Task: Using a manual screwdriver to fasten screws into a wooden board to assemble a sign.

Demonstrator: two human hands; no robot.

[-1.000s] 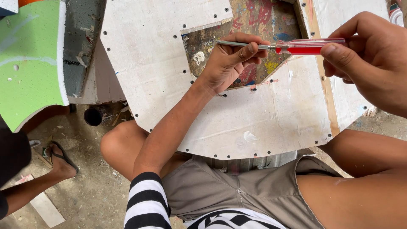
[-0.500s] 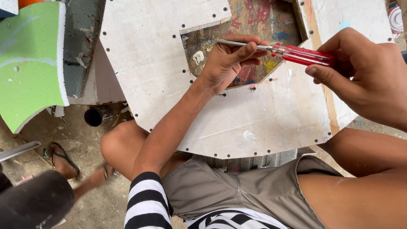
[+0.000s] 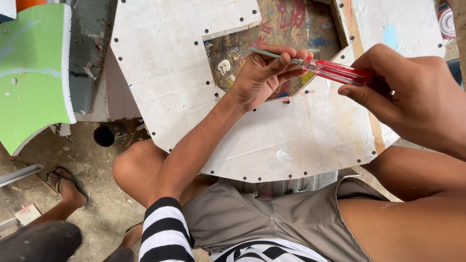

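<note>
Red-handled screwdriver (image 3: 335, 71) lay level above the white board (image 3: 170, 63), right hand (image 3: 407, 97) pinched its handle, left hand (image 3: 264, 73) fingers closed round the shaft, both over the surface (image 3: 291, 29)

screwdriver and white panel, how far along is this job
Looks done: dark fasteners already dot the edges of the white panel. In hand: the right hand grips the red-handled screwdriver while the left hand pinches its shaft over the cut-out. Left: I cannot tell; the tip touches no fastener now.
</note>
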